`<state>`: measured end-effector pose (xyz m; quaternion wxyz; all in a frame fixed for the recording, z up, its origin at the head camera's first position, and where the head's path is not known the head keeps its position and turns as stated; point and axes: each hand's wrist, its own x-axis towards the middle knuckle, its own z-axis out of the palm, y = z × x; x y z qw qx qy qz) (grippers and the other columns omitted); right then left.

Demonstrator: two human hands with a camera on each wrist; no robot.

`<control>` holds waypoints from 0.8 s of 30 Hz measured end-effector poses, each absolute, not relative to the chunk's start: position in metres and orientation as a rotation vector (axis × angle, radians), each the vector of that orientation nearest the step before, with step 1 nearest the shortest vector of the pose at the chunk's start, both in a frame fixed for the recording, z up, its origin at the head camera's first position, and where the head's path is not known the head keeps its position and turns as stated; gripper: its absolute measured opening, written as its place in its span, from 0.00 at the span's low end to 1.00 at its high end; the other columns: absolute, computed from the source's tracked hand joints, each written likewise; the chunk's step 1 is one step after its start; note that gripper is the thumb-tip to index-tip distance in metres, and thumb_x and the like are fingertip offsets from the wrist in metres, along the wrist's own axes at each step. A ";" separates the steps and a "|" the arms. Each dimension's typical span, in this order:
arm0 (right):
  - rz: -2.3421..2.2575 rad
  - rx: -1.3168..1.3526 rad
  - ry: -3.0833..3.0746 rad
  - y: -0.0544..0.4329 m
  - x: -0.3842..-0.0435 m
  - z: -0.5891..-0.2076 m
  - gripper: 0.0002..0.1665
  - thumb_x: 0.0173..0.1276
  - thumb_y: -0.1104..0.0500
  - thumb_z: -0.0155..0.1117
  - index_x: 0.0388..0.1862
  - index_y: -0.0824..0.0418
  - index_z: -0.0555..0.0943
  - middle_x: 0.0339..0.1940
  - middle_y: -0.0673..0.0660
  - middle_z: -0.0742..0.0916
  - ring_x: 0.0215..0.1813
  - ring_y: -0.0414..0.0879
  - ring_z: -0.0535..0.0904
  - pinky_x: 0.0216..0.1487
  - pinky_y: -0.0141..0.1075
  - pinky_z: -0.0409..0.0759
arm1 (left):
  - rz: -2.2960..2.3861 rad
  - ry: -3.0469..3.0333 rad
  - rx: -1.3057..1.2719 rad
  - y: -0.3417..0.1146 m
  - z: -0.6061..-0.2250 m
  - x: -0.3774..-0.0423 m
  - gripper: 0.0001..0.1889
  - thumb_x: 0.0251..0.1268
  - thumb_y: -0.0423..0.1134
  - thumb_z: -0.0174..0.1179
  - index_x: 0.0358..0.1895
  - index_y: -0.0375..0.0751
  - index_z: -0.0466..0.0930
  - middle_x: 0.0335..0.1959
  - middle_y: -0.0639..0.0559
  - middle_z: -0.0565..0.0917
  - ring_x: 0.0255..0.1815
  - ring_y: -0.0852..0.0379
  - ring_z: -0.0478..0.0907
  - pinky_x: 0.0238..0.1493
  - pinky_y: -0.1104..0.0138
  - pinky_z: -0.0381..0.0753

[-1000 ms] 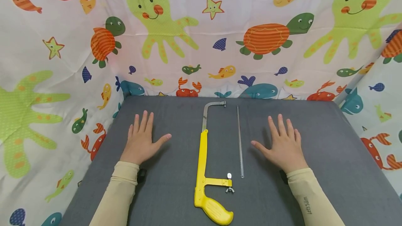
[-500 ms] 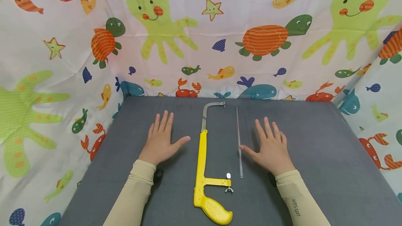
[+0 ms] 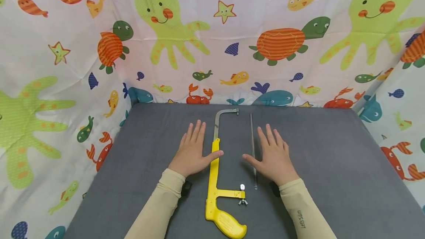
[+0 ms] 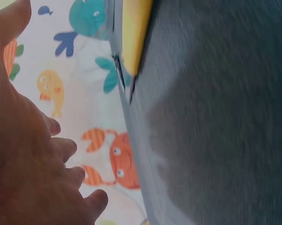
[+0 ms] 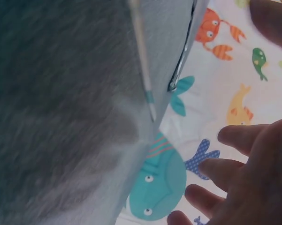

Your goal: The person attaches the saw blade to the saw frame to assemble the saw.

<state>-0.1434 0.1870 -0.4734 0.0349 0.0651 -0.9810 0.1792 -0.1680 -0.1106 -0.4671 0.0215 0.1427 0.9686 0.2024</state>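
Observation:
A yellow hacksaw frame (image 3: 213, 172) with a grey metal front arm and a wing nut near its handle lies lengthwise on the dark grey table. To its right lies a thin hacksaw blade (image 3: 253, 139), separate from the frame. My left hand (image 3: 192, 154) hovers palm down with fingers spread, its thumb overlapping the yellow frame in the head view. My right hand (image 3: 273, 158), fingers also spread, is above the blade, and its thumb crosses over it. Neither hand holds anything. In the left wrist view the yellow frame (image 4: 136, 37) shows beyond the hand; the right wrist view shows the blade (image 5: 143, 56).
The grey cloth-covered table (image 3: 332, 150) is enclosed at the back and sides by a white curtain (image 3: 206, 17) printed with sea animals. A dark wrist-camera mount (image 3: 186, 188) sits under the left wrist, and another (image 3: 275, 189) under the right.
Both hands have moved inward from the sides, the left one rightward to the hacksaw frame and the right one leftward over the blade. The frame and blade stay where they lay.

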 end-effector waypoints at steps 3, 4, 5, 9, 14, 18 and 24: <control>0.555 0.206 -3.027 0.183 -0.144 -0.472 0.65 0.69 0.33 0.74 0.91 0.60 0.53 0.91 0.69 0.54 0.89 0.73 0.49 0.80 0.77 0.56 | 0.642 2.994 0.470 -0.101 -0.467 -0.167 0.62 0.67 0.82 0.52 0.91 0.47 0.38 0.93 0.49 0.39 0.94 0.42 0.33 0.89 0.39 0.47; 0.557 0.212 -3.029 0.181 -0.145 -0.472 0.64 0.69 0.34 0.74 0.91 0.60 0.54 0.91 0.69 0.55 0.89 0.74 0.50 0.80 0.78 0.57 | 0.648 2.991 0.477 -0.098 -0.466 -0.166 0.62 0.68 0.82 0.52 0.91 0.47 0.38 0.93 0.48 0.40 0.94 0.42 0.34 0.89 0.39 0.48; 0.561 0.217 -3.030 0.179 -0.146 -0.471 0.63 0.69 0.36 0.75 0.90 0.61 0.55 0.91 0.70 0.56 0.88 0.75 0.52 0.79 0.78 0.58 | 0.655 2.987 0.483 -0.095 -0.465 -0.165 0.62 0.68 0.82 0.52 0.91 0.47 0.39 0.93 0.48 0.41 0.94 0.42 0.36 0.89 0.39 0.49; 0.561 0.233 -3.042 0.173 -0.146 -0.467 0.58 0.71 0.38 0.74 0.87 0.64 0.61 0.86 0.73 0.65 0.83 0.75 0.65 0.77 0.74 0.67 | 0.706 2.963 0.476 -0.086 -0.463 -0.162 0.58 0.71 0.79 0.52 0.91 0.46 0.42 0.92 0.44 0.46 0.93 0.39 0.45 0.87 0.39 0.55; 0.542 0.232 -3.058 0.166 -0.146 -0.465 0.49 0.74 0.39 0.71 0.81 0.67 0.71 0.76 0.71 0.79 0.72 0.70 0.80 0.69 0.66 0.80 | 0.776 2.940 0.379 -0.079 -0.465 -0.160 0.53 0.76 0.74 0.52 0.90 0.45 0.48 0.88 0.40 0.59 0.85 0.37 0.66 0.81 0.41 0.70; 0.523 0.196 -3.057 0.162 -0.145 -0.468 0.44 0.75 0.39 0.70 0.76 0.69 0.76 0.70 0.71 0.84 0.67 0.68 0.85 0.65 0.64 0.84 | 0.773 2.928 0.318 -0.075 -0.470 -0.159 0.51 0.76 0.72 0.56 0.89 0.44 0.52 0.80 0.38 0.70 0.67 0.42 0.82 0.70 0.47 0.83; 0.530 0.090 -3.010 0.163 -0.145 -0.471 0.38 0.75 0.41 0.68 0.67 0.72 0.82 0.54 0.70 0.91 0.49 0.65 0.90 0.49 0.61 0.89 | 0.749 2.908 0.243 -0.070 -0.471 -0.156 0.49 0.75 0.65 0.63 0.87 0.39 0.57 0.72 0.34 0.76 0.51 0.44 0.84 0.58 0.50 0.89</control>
